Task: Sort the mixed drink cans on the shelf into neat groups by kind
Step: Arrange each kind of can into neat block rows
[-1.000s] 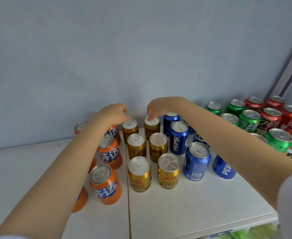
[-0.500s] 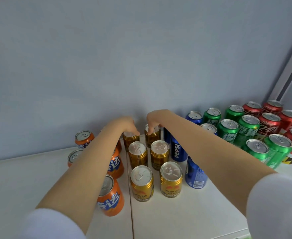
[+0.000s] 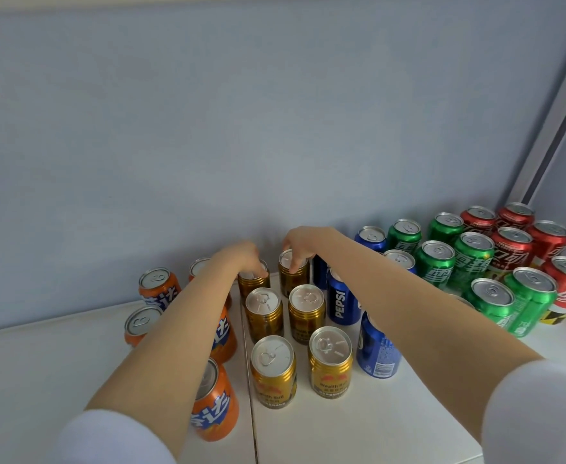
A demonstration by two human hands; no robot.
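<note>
Several gold cans (image 3: 303,318) stand in two columns on the white shelf (image 3: 358,426). My left hand (image 3: 244,257) grips the top of the back left gold can (image 3: 254,284). My right hand (image 3: 303,244) grips the top of the back right gold can (image 3: 295,279). Orange cans (image 3: 157,288) stand to the left, partly hidden by my left arm. Blue Pepsi cans (image 3: 341,303) stand right of the gold ones under my right arm. Green cans (image 3: 437,264) and red cans (image 3: 512,249) fill the right side.
The blue-grey wall (image 3: 274,128) rises right behind the back cans. A seam (image 3: 253,413) runs front to back in the shelf between orange and gold cans. The shelf's front edge (image 3: 375,458) lies close below. A grey upright post (image 3: 556,135) stands at the far right.
Both hands have come down onto the two back gold cans and now hold their tops. The camera has tilted, so more green and red cans show at the right.
</note>
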